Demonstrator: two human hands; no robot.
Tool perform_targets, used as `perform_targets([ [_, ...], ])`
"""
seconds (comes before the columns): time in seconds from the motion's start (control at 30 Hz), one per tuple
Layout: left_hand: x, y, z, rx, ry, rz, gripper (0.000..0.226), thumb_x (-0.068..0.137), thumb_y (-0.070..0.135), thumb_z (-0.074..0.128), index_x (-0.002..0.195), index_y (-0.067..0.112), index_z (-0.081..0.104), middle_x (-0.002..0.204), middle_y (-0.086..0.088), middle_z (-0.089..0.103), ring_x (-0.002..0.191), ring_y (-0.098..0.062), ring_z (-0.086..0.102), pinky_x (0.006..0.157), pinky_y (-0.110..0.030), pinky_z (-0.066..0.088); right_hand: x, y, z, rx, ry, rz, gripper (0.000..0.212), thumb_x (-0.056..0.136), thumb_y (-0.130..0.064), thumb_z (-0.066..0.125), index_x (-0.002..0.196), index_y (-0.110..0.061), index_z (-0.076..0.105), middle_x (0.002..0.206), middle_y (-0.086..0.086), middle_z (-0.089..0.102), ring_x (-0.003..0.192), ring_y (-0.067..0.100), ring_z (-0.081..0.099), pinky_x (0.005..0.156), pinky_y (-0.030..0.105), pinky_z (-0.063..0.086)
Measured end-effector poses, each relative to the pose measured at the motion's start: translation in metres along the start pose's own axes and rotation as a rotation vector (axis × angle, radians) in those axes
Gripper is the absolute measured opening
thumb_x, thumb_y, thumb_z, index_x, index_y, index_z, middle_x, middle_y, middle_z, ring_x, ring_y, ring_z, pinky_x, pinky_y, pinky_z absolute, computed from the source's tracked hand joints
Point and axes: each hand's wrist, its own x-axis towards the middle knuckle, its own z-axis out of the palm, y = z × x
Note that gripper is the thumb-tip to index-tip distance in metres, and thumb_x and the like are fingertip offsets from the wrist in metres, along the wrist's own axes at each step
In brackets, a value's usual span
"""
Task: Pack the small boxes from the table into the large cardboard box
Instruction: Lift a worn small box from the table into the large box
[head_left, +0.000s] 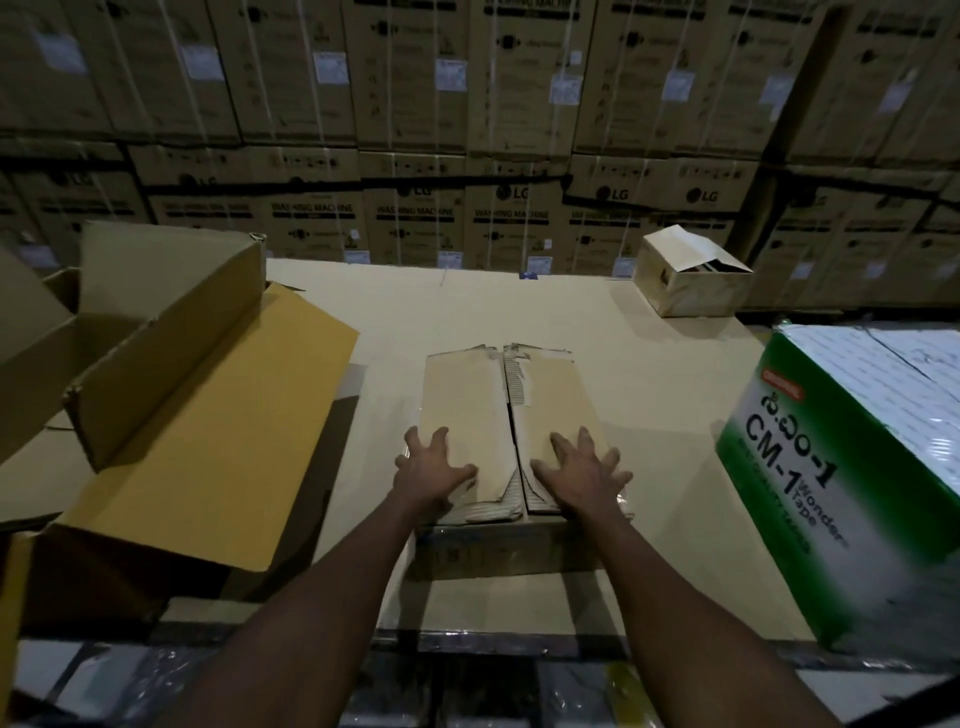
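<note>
Spread flat, fingers splayed: left hand (434, 470) on the left top flap, right hand (582, 475) on the right flap of the small brown box (506, 415). Pressing rather than gripping; nothing curled around an edge, nothing actually held. Flaps closed under the palms, torn tape along the centre seam, corners ragged at the far end.

Sits near the front edge of the table (649, 374), about midway between its left and right sides. Large cardboard box (171, 415) just to the left, lying open with its yellow-brown flap spread toward the small one, partly over the table's left edge. Another small box (691, 275) at the far right corner, one flap up. Green-and-white tape carton (852, 467) at the right edge, near the front. Stacked washing-machine cartons (467, 156) beyond the far edge.

Probable step: securing the small box before lifting. Better to slide the palms outward and down to the two long sides, thumbs over the flaps to keep them shut, since the seam looks unsealed. Then lift level, swing left, clear the raised wall of the large box, and lower inside against a corner.
</note>
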Motion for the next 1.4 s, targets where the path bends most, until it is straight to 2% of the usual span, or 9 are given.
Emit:
perform_targets([
  [0.13,0.026,-0.001,0.007,-0.015,-0.022,0.035,0.101,0.073,0.072,0.067,0.155,0.035,0.022,0.164,-0.005,-0.005,0.143,-0.042,0.025,0.114,-0.051,0.031,0.033,0.006,-0.002,0.009,-0.019,0.008,0.087,0.077,-0.09,0.035,0.153,-0.049,0.025,0.167,-0.001,0.011,0.14,0.05,0.022,0.11,0.064,0.025],
  [0.23,0.037,0.0,0.019,0.043,-0.051,0.045,0.104,0.068,0.083,0.06,0.154,0.04,0.019,0.165,0.001,-0.007,0.143,-0.046,0.019,0.113,-0.057,0.028,0.048,0.006,0.0,0.025,0.005,0.001,0.089,0.074,-0.091,0.037,0.152,-0.049,0.028,0.167,-0.002,0.014,0.137,0.048,0.027,0.106,0.06,0.029],
  [0.47,0.034,0.014,-0.009,0.151,0.03,0.127,0.106,0.059,0.092,0.05,0.15,0.04,0.033,0.163,0.001,0.016,0.137,-0.046,0.028,0.104,-0.055,0.036,0.043,-0.009,-0.022,0.167,0.083,0.053,0.075,0.074,-0.079,0.054,0.14,-0.043,0.052,0.157,-0.005,0.038,0.132,0.044,0.035,0.103,0.056,0.032],
  [0.67,0.028,0.048,-0.105,0.272,0.205,0.201,0.097,0.058,0.091,0.05,0.14,0.039,0.044,0.159,-0.002,0.024,0.13,-0.043,0.033,0.097,-0.05,0.039,0.041,-0.055,-0.086,0.382,0.261,-0.007,0.068,0.073,-0.074,0.061,0.132,-0.039,0.062,0.144,-0.001,0.053,0.123,0.04,0.041,0.096,0.05,0.035],
  [0.83,0.009,0.069,-0.2,0.317,0.387,0.238,0.1,0.056,0.093,0.051,0.142,0.042,0.043,0.158,0.0,0.025,0.127,-0.043,0.035,0.097,-0.05,0.039,0.032,-0.108,-0.148,0.448,0.382,-0.096,0.072,0.071,-0.078,0.058,0.132,-0.041,0.061,0.151,-0.007,0.047,0.123,0.041,0.039,0.095,0.052,0.035],
  [0.97,-0.013,0.067,-0.267,0.37,0.509,0.221,0.101,0.055,0.094,0.048,0.141,0.042,0.044,0.159,0.0,0.026,0.132,-0.044,0.033,0.101,-0.052,0.036,0.02,-0.157,-0.183,0.488,0.449,-0.189,0.077,0.067,-0.084,0.052,0.131,-0.042,0.061,0.146,-0.007,0.051,0.119,0.04,0.042,0.091,0.051,0.036],
  [1.17,-0.042,0.022,-0.356,0.383,0.615,0.199,0.097,0.053,0.096,0.044,0.131,0.039,0.052,0.156,-0.002,0.031,0.13,-0.045,0.034,0.097,-0.054,0.036,-0.008,-0.251,-0.214,0.524,0.492,-0.338,0.082,0.065,-0.085,0.052,0.131,-0.038,0.062,0.142,-0.002,0.055,0.124,0.041,0.044,0.095,0.057,0.037],
  [1.27,-0.054,-0.016,-0.399,0.378,0.657,0.161,0.1,0.051,0.097,0.043,0.134,0.042,0.049,0.157,-0.002,0.029,0.13,-0.045,0.034,0.097,-0.054,0.036,-0.029,-0.31,-0.221,0.52,0.515,-0.39,0.083,0.064,-0.085,0.053,0.131,-0.036,0.063,0.14,-0.001,0.057,0.124,0.041,0.044,0.097,0.055,0.039],
  [1.4,-0.068,-0.079,-0.461,0.374,0.701,0.126,0.102,0.048,0.099,0.041,0.129,0.038,0.055,0.156,-0.003,0.032,0.131,-0.045,0.036,0.097,-0.053,0.036,-0.061,-0.396,-0.221,0.495,0.487,-0.45,0.076,0.071,-0.081,0.057,0.133,-0.037,0.061,0.141,0.001,0.056,0.127,0.042,0.042,0.097,0.057,0.036],
])
